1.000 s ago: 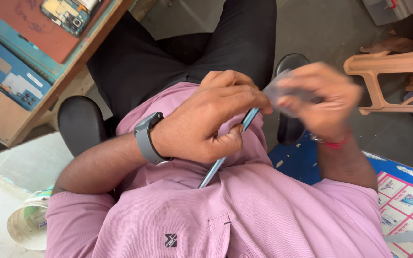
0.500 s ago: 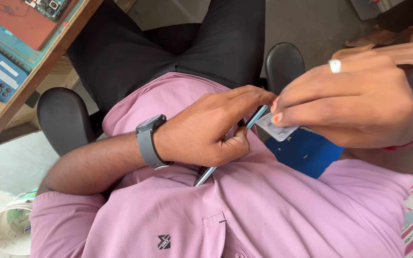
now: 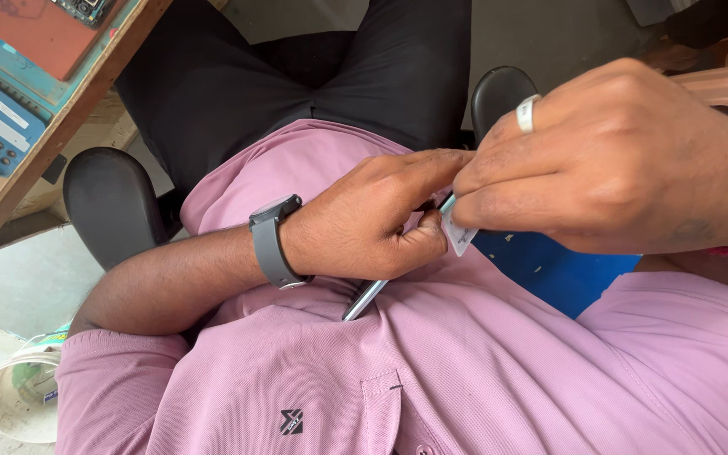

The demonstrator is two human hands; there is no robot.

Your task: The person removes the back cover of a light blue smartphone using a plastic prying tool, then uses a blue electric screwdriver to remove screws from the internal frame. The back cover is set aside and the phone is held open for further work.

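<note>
Gripping a thin metal tool [image 3: 366, 298], the left hand [image 3: 364, 223] curls shut around it, thumb pressed along the shaft. This tool looks like slim tweezers or a narrow blade: silvery grey, flat and shiny, its lower end poking out below the palm against the pink shirt [image 3: 482, 371], its upper tip reaching up toward the other hand. The right hand [image 3: 625, 160] sits just to the right and slightly above, fingers pressed together and pinching a small flat white piece [image 3: 458, 234]. That piece is pale and thin, with only a corner showing under the fingertips, and the tool's tip meets it there. A silver ring [image 3: 527, 113] sits on one right finger, and a grey watch [image 3: 275, 242] wraps the left wrist. Far to the left of the hands lies a wooden desk [image 3: 61, 135] edge.
</note>
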